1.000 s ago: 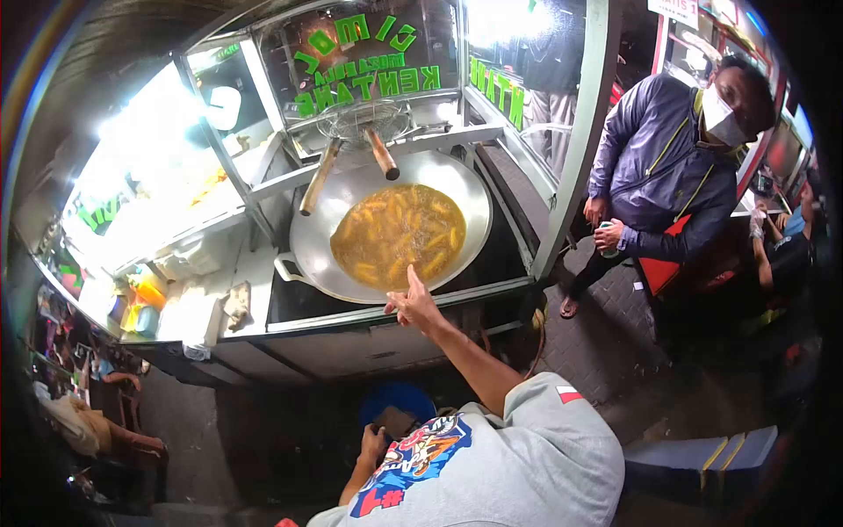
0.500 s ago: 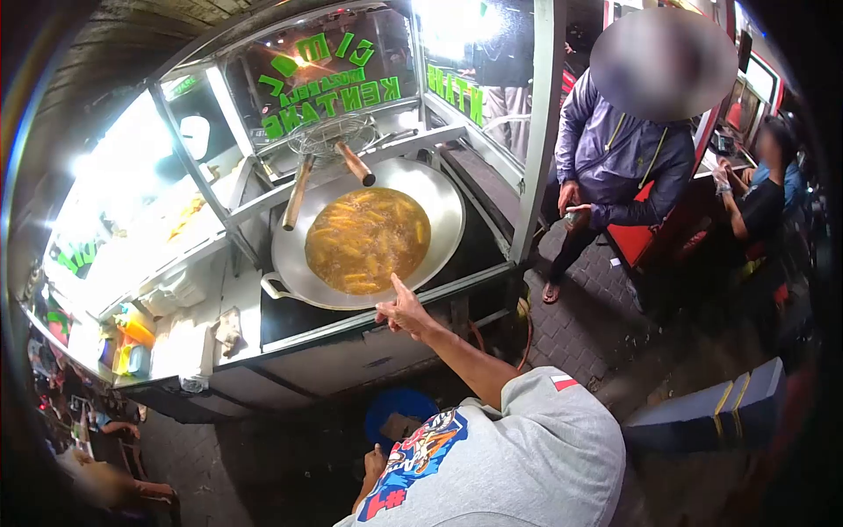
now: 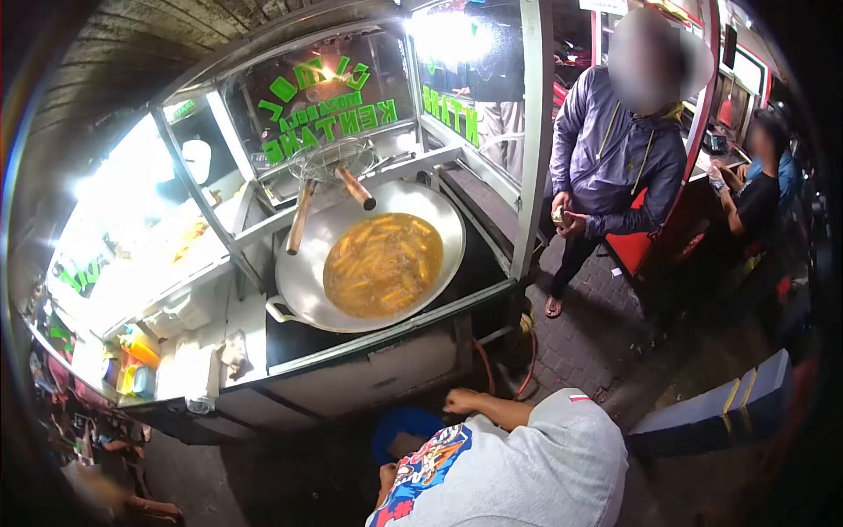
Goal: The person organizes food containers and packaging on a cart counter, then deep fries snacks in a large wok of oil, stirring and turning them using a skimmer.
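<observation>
My right hand is low in front of the cart, below the wok and near the hoses, its fingers curled in. What it holds, if anything, is hidden. My left hand shows only in part beside my shirt front, near a blue tub; its fingers are mostly hidden. Above them a large metal wok sits in the cart top. Yellow-brown fried pieces lie in its bubbling oil. Two wooden-handled wire strainers rest across the frame behind the wok.
A glass-sided cart surrounds the wok. Bottles and papers stand at its left. Orange hoses hang at its right. A person in a purple jacket stands across the corner. A dark box-like bench is right of me.
My right hand, which was stretched out over the wok's near rim, has dropped below the cart edge with its fingers curled. The view has shifted slightly.
</observation>
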Tool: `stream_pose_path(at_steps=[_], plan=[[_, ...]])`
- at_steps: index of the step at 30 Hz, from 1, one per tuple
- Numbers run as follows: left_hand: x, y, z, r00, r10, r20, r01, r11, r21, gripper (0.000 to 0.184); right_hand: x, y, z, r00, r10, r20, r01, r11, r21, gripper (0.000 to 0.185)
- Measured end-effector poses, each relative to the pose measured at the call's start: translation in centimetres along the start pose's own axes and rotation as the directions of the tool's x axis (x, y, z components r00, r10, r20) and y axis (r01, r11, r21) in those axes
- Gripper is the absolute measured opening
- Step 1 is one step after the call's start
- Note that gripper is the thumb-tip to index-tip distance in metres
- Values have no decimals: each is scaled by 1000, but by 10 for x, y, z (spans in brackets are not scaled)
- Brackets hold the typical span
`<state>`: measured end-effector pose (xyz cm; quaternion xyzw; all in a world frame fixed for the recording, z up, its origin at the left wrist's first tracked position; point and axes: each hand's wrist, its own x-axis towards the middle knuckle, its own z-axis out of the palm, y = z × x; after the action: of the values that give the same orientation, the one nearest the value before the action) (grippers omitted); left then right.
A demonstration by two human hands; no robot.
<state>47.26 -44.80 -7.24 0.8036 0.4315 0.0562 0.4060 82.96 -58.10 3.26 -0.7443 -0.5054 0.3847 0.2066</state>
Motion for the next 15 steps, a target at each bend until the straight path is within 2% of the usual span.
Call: stream_pose_path(at_steps=[1, 2, 3, 5, 7, 9, 15], plan=[[1, 0, 0, 1000, -8, 4, 8, 1000, -2, 26, -9, 26, 13, 996, 70, 53, -67, 996, -57, 31], [0, 0, 0, 1000, -18, 10, 18, 1000, 2, 26, -24, 45, 17, 995, 28, 93, -18, 994, -108, 32], [-2, 0, -1, 1000, -25, 13, 25, 1000, 4, 26, -28, 75, 33, 951, 264, 164, -246, 962, -121, 32], [-3, 9, -5, 999, -38, 21, 38, 999, 7, 26, -25, 187, 90, 929, 314, 196, -250, 923, -292, 32], [-1, 16, -6, 998, -53, 26, 53, 999, 11, 26, -54, 194, 78, 857, 430, 285, -336, 884, -324, 32], [0, 13, -5, 998, -61, 30, 60, 998, 16, 26, -64, 188, 63, 830, 469, 302, -373, 869, -326, 32], [-1, -12, 3, 998, -53, 31, 53, 999, 8, 25, -29, 181, 55, 872, 413, 261, -325, 890, -320, 33]])
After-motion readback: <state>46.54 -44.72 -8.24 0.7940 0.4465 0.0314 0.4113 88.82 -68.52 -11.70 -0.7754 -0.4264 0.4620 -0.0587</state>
